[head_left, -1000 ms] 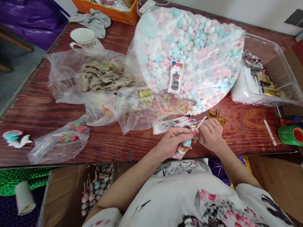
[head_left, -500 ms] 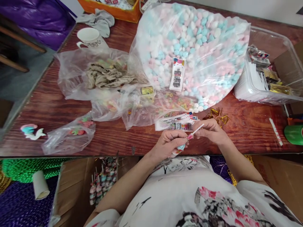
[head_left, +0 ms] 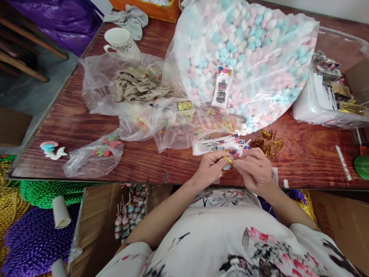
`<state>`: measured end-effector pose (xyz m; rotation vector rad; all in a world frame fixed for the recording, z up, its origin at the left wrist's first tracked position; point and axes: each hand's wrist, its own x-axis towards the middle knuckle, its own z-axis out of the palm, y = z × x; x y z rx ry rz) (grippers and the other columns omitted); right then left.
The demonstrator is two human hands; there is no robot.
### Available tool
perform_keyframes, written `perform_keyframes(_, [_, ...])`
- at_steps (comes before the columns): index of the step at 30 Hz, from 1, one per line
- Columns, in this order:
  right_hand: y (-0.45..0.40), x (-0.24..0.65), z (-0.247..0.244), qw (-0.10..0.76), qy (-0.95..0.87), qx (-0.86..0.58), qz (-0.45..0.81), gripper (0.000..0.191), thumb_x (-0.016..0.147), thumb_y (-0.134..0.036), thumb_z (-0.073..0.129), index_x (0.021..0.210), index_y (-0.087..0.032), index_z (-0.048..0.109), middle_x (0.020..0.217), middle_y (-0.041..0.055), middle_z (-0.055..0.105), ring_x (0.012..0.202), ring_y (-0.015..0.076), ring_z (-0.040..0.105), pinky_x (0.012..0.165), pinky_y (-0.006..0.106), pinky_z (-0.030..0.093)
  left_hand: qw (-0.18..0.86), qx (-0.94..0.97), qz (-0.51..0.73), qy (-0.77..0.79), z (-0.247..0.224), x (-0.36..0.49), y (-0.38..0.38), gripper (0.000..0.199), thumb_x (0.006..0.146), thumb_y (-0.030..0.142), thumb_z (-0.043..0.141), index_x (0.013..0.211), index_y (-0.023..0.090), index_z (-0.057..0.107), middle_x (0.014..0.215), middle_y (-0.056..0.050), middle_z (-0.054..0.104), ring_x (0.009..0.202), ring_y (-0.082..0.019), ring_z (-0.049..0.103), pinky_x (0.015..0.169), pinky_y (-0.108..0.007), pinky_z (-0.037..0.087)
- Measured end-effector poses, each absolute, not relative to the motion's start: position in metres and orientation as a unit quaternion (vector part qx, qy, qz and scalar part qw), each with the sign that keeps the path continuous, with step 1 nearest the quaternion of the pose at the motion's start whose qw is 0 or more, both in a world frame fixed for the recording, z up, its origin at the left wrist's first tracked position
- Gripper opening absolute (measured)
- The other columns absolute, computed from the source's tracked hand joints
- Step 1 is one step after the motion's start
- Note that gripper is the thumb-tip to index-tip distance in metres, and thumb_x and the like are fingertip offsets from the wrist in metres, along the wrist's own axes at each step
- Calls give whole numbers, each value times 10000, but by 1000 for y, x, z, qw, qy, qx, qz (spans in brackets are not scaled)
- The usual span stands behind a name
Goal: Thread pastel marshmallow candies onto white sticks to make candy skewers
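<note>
My left hand (head_left: 210, 168) is closed around a wrapped candy stick (head_left: 227, 167). Only a bit of its pale blue candy and clear wrap shows below the fingers. My right hand (head_left: 256, 169) pinches a gold twist tie (head_left: 227, 159), which lies across the neck of the wrap, close to my left fingertips. Just beyond my hands is a fanned stack of printed clear bags (head_left: 215, 147). A small pile of gold twist ties (head_left: 268, 143) lies beyond my right hand.
A big bag of pastel marshmallows (head_left: 245, 50) fills the back, with a printed packet (head_left: 221, 86) on it. Crumpled candy bags (head_left: 98, 84), a cloth (head_left: 138, 86) and a mug (head_left: 121, 40) stand left. A plastic bin (head_left: 311, 115) is right; finished candy sticks (head_left: 132, 211) sit in a box below.
My right hand has left the white stick and now holds a gold twist tie at the wrap's neck. Both hands are closer together. The view has shifted slightly.
</note>
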<state>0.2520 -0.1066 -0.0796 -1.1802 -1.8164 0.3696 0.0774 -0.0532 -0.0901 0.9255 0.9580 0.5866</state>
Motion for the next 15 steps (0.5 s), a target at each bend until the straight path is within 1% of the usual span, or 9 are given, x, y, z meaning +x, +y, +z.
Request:
perform_keyframes(2, [-102, 246, -86, 407, -784, -462, 85, 403, 833, -50, 530, 1134, -263, 692, 734, 17, 694, 762, 190, 605, 738, 378, 410, 752, 415, 267, 438, -91, 77, -55, 260, 744, 380, 688, 862, 151, 717, 496, 74, 463, 399, -30, 322, 402, -164, 267])
perform_keyframes(4, [-97, 242, -93, 393, -788, -468, 78, 456, 844, -35, 488, 1198, -260, 668, 729, 12, 685, 740, 176, 602, 734, 369, 399, 751, 417, 264, 438, -93, 74, -57, 230, 737, 357, 688, 838, 151, 710, 502, 72, 463, 402, -32, 325, 400, -165, 270])
perform_keyframes(9, [-94, 235, -97, 422, -746, -487, 167, 381, 894, -67, 505, 1183, -253, 669, 719, -4, 684, 637, 135, 567, 722, 341, 407, 757, 399, 275, 439, -101, 67, -60, 287, 708, 425, 743, 803, 158, 706, 539, 44, 504, 453, -57, 394, 422, -181, 312])
perform_keyframes(11, [-95, 231, -95, 432, -735, -489, 185, 357, 904, -84, 511, 1181, -249, 664, 704, -11, 678, 609, 128, 553, 717, 336, 412, 755, 395, 282, 441, -102, 67, -58, 307, 701, 449, 754, 797, 161, 713, 562, 32, 523, 477, -66, 417, 430, -184, 320])
perform_keyframes(13, [-97, 228, -97, 442, -717, -502, 197, 366, 902, -104, 527, 1224, -245, 632, 701, -16, 674, 613, 130, 561, 729, 338, 426, 744, 405, 293, 442, -103, 67, -55, 303, 695, 451, 763, 775, 162, 718, 607, 15, 554, 510, -72, 437, 440, -185, 327])
perform_keyframes(15, [-101, 225, -101, 473, -675, -522, 222, 421, 895, -133, 556, 1302, -242, 560, 728, -16, 684, 649, 139, 593, 758, 344, 457, 730, 426, 310, 435, -103, 68, -51, 280, 698, 433, 768, 737, 160, 716, 658, 2, 578, 553, -76, 455, 465, -185, 344])
